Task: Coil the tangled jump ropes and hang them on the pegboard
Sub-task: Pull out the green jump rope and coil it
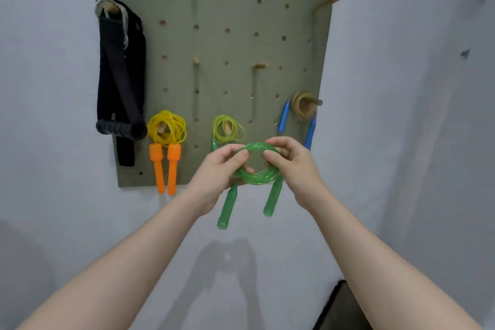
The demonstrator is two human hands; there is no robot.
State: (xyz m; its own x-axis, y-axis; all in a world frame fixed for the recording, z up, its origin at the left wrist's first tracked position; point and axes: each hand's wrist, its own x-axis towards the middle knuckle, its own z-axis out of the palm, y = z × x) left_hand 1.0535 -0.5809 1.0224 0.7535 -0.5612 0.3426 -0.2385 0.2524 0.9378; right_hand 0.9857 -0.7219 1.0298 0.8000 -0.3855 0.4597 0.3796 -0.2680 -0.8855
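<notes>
Currently both hands hold a coiled translucent green plastic jump rope (254,169) in front of the lower edge of the grey-green wooden pegboard (214,35). Left hand (218,171) fingers pinch the coil's left side, right hand (290,166) fingers pinch its upper right. Two green handles (227,209) dangle below. Yellow rope with orange handles (166,142), yellow-green coil (227,128), tan coil with blue handles (302,107) and black strap (120,75) hang on pegs.
</notes>
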